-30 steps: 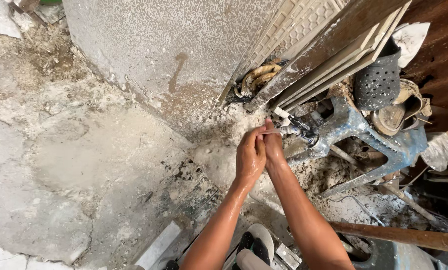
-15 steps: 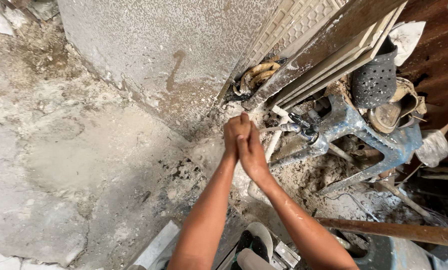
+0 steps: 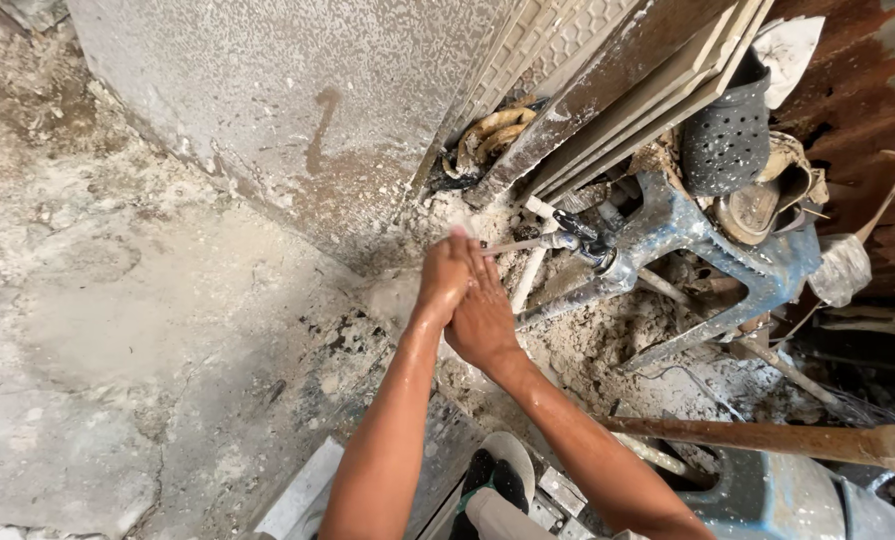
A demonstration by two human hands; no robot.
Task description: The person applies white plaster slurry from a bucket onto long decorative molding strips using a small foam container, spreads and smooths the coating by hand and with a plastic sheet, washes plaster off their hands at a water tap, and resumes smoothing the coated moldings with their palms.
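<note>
Hands (image 3: 467, 295) pressed together beside tap (image 3: 582, 245)

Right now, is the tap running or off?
Running: a thin stream leaves the tap toward the left hand and right hand, pressed together.

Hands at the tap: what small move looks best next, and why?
Probably keep both palms under the stream and turn them over. The left hand and right hand are pressed together below the tap, both forearms look wet, and a thin stream runs toward the fingers. Whether any dirt remains cannot be told.
</note>
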